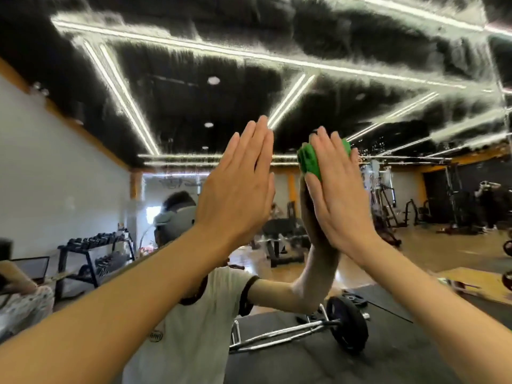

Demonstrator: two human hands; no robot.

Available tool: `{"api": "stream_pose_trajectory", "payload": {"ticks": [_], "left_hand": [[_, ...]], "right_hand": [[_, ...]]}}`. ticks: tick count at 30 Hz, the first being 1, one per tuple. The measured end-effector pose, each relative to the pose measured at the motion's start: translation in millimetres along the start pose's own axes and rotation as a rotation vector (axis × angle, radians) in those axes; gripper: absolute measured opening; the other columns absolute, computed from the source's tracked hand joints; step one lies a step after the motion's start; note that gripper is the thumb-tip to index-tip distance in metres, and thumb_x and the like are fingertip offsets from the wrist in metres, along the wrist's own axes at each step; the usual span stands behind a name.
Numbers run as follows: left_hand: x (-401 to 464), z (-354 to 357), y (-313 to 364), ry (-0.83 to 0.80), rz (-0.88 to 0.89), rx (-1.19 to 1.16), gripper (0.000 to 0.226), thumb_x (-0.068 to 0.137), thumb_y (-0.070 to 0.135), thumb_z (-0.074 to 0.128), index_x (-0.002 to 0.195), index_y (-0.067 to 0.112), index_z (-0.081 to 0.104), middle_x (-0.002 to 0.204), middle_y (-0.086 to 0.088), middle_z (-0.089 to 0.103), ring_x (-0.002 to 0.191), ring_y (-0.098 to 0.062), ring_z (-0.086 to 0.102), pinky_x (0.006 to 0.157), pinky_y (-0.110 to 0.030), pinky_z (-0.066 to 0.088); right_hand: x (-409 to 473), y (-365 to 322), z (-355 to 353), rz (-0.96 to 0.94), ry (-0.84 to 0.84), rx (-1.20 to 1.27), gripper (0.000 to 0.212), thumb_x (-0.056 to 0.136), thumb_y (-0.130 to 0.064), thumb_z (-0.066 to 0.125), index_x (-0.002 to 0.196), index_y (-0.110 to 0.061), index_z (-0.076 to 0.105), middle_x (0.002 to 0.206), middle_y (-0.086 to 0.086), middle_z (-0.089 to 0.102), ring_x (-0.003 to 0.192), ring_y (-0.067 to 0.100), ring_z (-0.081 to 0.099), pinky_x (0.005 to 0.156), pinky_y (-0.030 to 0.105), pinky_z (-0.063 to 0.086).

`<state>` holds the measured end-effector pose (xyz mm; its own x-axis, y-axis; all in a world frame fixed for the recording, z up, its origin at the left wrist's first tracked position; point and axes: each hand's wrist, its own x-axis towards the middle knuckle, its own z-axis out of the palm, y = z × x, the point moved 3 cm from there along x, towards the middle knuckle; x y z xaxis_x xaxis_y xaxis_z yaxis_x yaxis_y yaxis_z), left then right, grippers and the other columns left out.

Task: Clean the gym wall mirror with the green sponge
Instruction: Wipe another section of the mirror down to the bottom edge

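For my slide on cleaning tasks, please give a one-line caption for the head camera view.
Right hand presses green sponge flat against the streaked gym mirror; left hand raised open beside it.

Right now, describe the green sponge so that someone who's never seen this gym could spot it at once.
Start at the big wall mirror, smeared with streaky foam over the reflected ceiling lights. Near its middle two flat hands are raised to the glass; the green sponge sits under the right hand, pressed to the mirror. It is the only bright green thing, poking out around the fingers, while the left hand holds nothing.
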<state>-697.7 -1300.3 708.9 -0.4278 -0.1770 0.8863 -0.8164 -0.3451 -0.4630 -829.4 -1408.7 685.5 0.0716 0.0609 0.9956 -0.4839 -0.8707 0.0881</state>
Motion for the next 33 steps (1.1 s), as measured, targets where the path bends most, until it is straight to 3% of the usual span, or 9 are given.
{"api": "stream_pose_trajectory", "payload": {"ticks": [3, 9, 13, 16, 21, 25, 28, 30, 33], "left_hand": [[0, -1, 0, -0.014, -0.008, -0.023, 0.061, 0.106, 0.028, 0.024, 0.158, -0.004, 0.020, 0.167, -0.019, 0.016, 0.155, -0.030, 0.014, 0.127, -0.040, 0.007], [1, -2, 1, -0.018, 0.001, 0.022, 0.062, 0.106, 0.030, 0.020, 0.158, -0.004, 0.020, 0.167, -0.020, 0.016, 0.155, -0.031, 0.015, 0.127, -0.040, 0.007], [0, -2, -1, -0.016, -0.005, 0.044, 0.062, 0.106, 0.031, 0.019, 0.158, -0.003, 0.018, 0.167, -0.019, 0.015, 0.155, -0.030, 0.015, 0.127, -0.041, 0.009], [1, -1, 0, -0.020, 0.005, 0.050, 0.062, 0.106, 0.030, 0.018, 0.158, -0.004, 0.017, 0.167, -0.019, 0.015, 0.155, -0.031, 0.015, 0.128, -0.042, 0.010], [1, -1, 0, -0.022, 0.007, 0.058, 0.063, 0.106, 0.031, 0.016, 0.158, -0.003, 0.017, 0.167, -0.019, 0.014, 0.155, -0.031, 0.014, 0.127, -0.041, 0.009], [1, -1, 0, -0.021, 0.008, 0.048, 0.063, 0.106, 0.031, 0.018, 0.158, -0.003, 0.019, 0.167, -0.019, 0.016, 0.155, -0.031, 0.015, 0.127, -0.041, 0.010], [2, -2, 0, -0.033, -0.001, 0.028, 0.062, 0.106, 0.031, 0.017, 0.159, -0.003, 0.017, 0.167, -0.019, 0.015, 0.156, -0.030, 0.013, 0.127, -0.040, 0.008], [2, -2, -1, -0.045, -0.007, 0.017, 0.063, 0.106, 0.031, 0.016, 0.159, -0.002, 0.016, 0.167, -0.019, 0.014, 0.156, -0.030, 0.012, 0.127, -0.039, 0.007], [3, -4, 0, -0.070, -0.011, 0.015, 0.064, 0.105, 0.033, 0.012, 0.159, -0.001, 0.013, 0.168, -0.018, 0.011, 0.156, -0.029, 0.010, 0.127, -0.039, 0.005]], "right_hand": [[-45, 6, -5, -0.091, -0.079, -0.025, 0.056, 0.107, -0.029, 0.034, 0.159, -0.010, 0.022, 0.167, 0.005, 0.017, 0.156, 0.017, 0.003, 0.126, 0.033, -0.005], [77, 28, -5, 0.037, 0.007, -0.051, 0.055, 0.108, -0.031, 0.028, 0.158, -0.007, 0.023, 0.166, 0.013, 0.021, 0.155, 0.029, 0.011, 0.124, 0.038, -0.003], [-9, 24, -4, 0.066, 0.006, -0.022, 0.054, 0.109, -0.026, 0.032, 0.159, -0.009, 0.022, 0.168, 0.007, 0.017, 0.156, 0.022, 0.007, 0.127, 0.036, -0.003], [-71, 22, -9, -0.023, -0.061, -0.067, 0.056, 0.108, -0.028, 0.033, 0.160, -0.011, 0.020, 0.168, 0.006, 0.017, 0.156, 0.019, 0.006, 0.127, 0.038, -0.001], [28, 3, -4, -0.132, -0.089, -0.065, 0.056, 0.109, -0.037, 0.027, 0.159, -0.013, 0.023, 0.167, 0.006, 0.018, 0.155, 0.022, 0.009, 0.125, 0.034, -0.007], [49, 51, -12, 0.078, 0.004, -0.042, 0.056, 0.107, -0.030, 0.030, 0.158, -0.008, 0.024, 0.166, 0.010, 0.020, 0.155, 0.028, 0.010, 0.126, 0.050, 0.000], [30, 55, -15, 0.324, 0.075, -0.028, 0.054, 0.109, -0.027, 0.030, 0.159, -0.007, 0.021, 0.167, 0.011, 0.018, 0.155, 0.026, 0.007, 0.126, 0.046, -0.003], [10, 13, -3, 0.194, 0.080, 0.007, 0.054, 0.108, -0.028, 0.031, 0.158, -0.007, 0.025, 0.167, 0.010, 0.019, 0.155, 0.025, 0.008, 0.126, 0.042, -0.003], [-25, -20, 2, -0.171, -0.094, 0.009, 0.054, 0.106, -0.030, 0.035, 0.156, -0.009, 0.031, 0.165, 0.008, 0.023, 0.154, 0.020, 0.008, 0.126, 0.033, -0.005]]}}
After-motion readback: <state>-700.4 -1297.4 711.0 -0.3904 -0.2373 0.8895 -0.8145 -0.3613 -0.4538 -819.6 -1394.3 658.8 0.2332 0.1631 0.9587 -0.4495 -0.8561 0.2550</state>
